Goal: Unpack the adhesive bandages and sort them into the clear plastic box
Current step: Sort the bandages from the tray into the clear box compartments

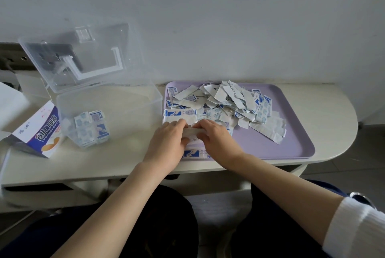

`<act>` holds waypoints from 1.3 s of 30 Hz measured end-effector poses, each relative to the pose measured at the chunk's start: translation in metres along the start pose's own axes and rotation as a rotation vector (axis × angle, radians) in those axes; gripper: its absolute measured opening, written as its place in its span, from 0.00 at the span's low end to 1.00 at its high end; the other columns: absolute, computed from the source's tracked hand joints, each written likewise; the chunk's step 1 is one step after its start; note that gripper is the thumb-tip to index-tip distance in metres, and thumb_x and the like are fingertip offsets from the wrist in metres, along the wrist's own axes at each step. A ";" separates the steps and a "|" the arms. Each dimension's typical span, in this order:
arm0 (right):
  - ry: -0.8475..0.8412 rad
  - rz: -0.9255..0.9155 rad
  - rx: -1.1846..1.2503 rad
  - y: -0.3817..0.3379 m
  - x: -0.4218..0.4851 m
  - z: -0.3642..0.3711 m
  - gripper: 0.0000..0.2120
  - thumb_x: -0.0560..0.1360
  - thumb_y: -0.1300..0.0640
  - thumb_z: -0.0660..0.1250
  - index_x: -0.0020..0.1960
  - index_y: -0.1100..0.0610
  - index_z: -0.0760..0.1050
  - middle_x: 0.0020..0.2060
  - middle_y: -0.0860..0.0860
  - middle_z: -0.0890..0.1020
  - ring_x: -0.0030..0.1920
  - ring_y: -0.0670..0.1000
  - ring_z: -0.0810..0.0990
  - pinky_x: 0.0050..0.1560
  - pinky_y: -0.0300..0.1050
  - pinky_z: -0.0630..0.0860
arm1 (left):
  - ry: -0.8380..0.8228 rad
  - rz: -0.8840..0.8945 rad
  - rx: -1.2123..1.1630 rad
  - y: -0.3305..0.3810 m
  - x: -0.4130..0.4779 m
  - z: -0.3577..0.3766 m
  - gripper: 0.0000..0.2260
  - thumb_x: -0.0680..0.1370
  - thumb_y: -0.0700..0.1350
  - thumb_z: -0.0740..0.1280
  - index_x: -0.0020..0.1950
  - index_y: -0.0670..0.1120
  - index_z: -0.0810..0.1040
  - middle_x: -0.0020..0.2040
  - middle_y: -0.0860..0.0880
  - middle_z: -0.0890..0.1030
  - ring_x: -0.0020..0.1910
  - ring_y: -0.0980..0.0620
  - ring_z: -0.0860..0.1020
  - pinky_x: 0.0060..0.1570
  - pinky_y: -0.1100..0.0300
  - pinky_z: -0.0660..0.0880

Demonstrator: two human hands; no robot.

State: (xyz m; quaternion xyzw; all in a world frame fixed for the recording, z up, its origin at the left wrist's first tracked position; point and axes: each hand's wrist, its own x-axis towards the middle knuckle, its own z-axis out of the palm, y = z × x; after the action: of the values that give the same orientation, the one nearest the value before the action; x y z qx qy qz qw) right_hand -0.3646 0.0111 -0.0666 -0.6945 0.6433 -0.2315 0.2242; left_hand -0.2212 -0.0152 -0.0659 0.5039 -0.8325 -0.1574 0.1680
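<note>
A heap of white-and-blue wrapped adhesive bandages (229,103) lies on a lilac tray (291,145). At the tray's near left corner my left hand (166,143) and my right hand (216,135) are both closed on a small stack of bandages (194,131), fingertips nearly touching. More bandages lie under the hands. The clear plastic box (145,99) stands to the left with its lid (83,55) raised. Several bandages (91,128) sit in the box's front left corner.
An opened blue-and-white bandage carton (39,134) lies left of the box. The cream table (333,111) is narrow with a rounded right end and a wall directly behind. White paper lies at the far left.
</note>
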 end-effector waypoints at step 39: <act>-0.467 0.329 0.483 -0.023 -0.003 -0.022 0.16 0.78 0.47 0.59 0.59 0.57 0.70 0.45 0.48 0.78 0.39 0.45 0.77 0.39 0.36 0.77 | -0.031 0.124 0.222 0.000 -0.013 -0.008 0.20 0.74 0.33 0.59 0.64 0.46 0.63 0.56 0.47 0.69 0.55 0.47 0.69 0.49 0.60 0.64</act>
State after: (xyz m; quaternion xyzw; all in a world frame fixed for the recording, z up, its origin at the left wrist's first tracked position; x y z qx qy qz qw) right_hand -0.3603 0.0155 -0.0353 -0.5430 0.6046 -0.1727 0.5565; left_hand -0.2124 -0.0046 -0.0604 0.4642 -0.8770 -0.0614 0.1075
